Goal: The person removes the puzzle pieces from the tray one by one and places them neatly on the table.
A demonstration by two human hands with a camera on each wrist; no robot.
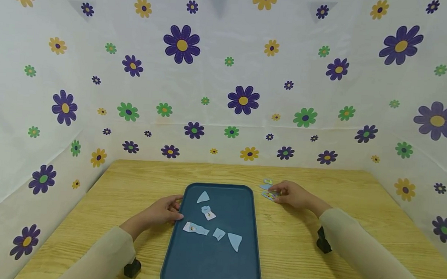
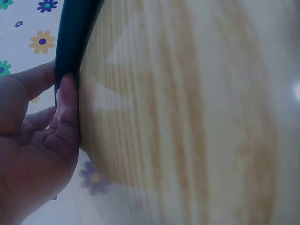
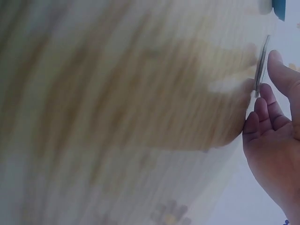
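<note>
In the head view my left hand (image 1: 164, 208) grips the left rim of a dark teal tray (image 1: 208, 264), thumb on the rim. The left wrist view shows the thumb and fingertips at the tray edge (image 2: 77, 37). On the tray lie several light-blue cut paper pieces, among them a triangular piece (image 1: 235, 242), a small square piece (image 1: 219, 234) and a long printed piece (image 1: 196, 228). My right hand (image 1: 291, 194) rests over a few colourful printed pieces (image 1: 269, 195) on the table, thumb and fingers apart. Fingers partly hide these pieces.
The wooden table (image 1: 140, 173) carries the tray at its middle. A white flower-printed cloth (image 1: 222, 37) rises behind and on both sides. Dark wrist-camera mounts (image 1: 322, 241) hang below the sleeves.
</note>
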